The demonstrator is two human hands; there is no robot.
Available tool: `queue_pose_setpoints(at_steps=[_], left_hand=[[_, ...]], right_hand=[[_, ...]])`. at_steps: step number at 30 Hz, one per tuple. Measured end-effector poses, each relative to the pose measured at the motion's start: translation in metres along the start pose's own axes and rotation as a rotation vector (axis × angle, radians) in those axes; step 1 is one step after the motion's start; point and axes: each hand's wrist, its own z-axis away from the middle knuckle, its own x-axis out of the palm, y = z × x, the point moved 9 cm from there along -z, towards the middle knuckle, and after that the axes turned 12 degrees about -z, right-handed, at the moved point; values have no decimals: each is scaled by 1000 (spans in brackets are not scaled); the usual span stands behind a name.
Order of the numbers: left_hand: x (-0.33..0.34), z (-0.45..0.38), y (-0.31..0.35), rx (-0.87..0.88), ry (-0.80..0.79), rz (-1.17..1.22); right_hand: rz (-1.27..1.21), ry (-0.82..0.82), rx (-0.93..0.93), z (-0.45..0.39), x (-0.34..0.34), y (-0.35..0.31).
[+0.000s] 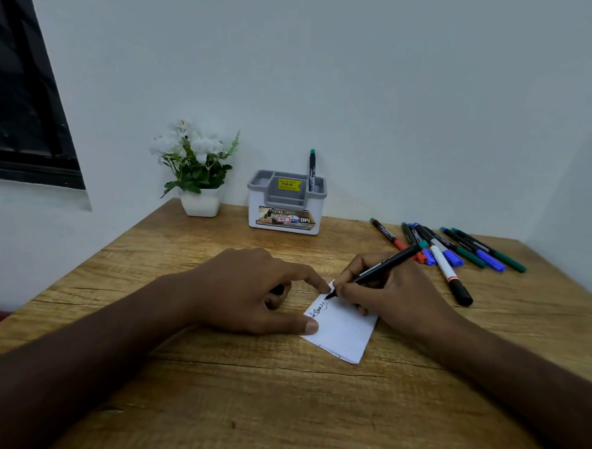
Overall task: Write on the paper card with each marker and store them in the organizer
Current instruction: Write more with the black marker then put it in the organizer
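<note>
A small white paper card (345, 333) lies on the wooden table (228, 399) with a line of handwriting near its far left edge. My right hand (396, 299) grips a black marker with a green end (387, 265), and its tip touches the card's top corner. My left hand (243, 290) presses the card's left edge with index fingertip and thumb, while its curled fingers hold a small dark cap (277, 289). The grey and white organizer (287, 207) stands at the back with one green-capped marker (312, 168) upright in its right compartment.
Several loose markers (460, 250) in red, blue, green and black lie in a bunch at the right, close behind my right hand. A white pot of white flowers (199, 181) stands left of the organizer. Walls close off the back and right.
</note>
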Motion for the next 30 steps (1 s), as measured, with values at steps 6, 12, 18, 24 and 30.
queue_pose_setpoints(at_steps=[6, 12, 18, 24, 30], left_hand=[[3, -1, -1, 11, 4, 16], [2, -1, -1, 11, 16, 7], [3, -2, -1, 16, 9, 16], [3, 0, -1, 10, 4, 29], [2, -1, -1, 12, 10, 20]], right_hand=[[-5, 35, 6, 1, -2, -2], [-3, 31, 11, 2, -1, -4], [2, 45, 19, 1, -2, -4], [20, 62, 34, 2, -3, -3], [28, 67, 51, 1, -4, -2]])
